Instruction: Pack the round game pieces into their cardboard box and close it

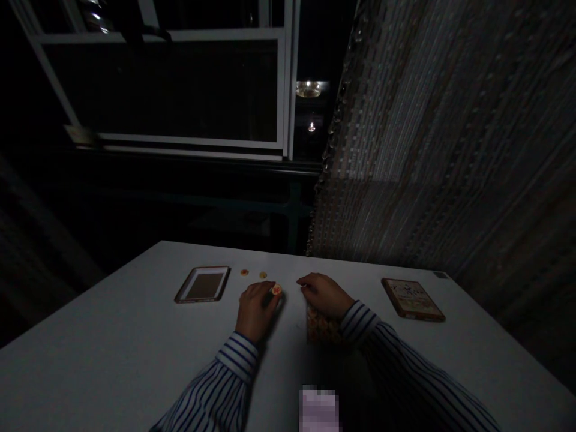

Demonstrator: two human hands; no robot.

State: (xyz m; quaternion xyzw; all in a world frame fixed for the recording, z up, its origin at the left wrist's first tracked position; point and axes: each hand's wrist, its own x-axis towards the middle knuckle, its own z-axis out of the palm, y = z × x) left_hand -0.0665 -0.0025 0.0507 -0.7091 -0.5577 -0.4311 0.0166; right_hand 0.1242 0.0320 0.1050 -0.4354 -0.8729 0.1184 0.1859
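Between the thumb and fingers of my left hand [256, 309] is a round xiangqi piece [276, 290], its pale face marked with a red character. Beyond that hand, two more xiangqi pieces lie flat on the white table, one with a red mark [244, 272] and a yellowish one [263, 275]. My right hand [326, 294] reaches over a small stack of pieces [321, 329] that look packed together, partly covered by the hand and sleeve. Its thumb and forefinger come together at the tips; whatever they hold is too small and dark to make out.
A shallow open box part [180, 293] with a brown inside lies on the left of the white table [135, 342]. On the right lies a flat box lid [414, 299] with a printed picture. A beaded curtain [405, 150] hangs behind the table's right side, near a window [288, 90].
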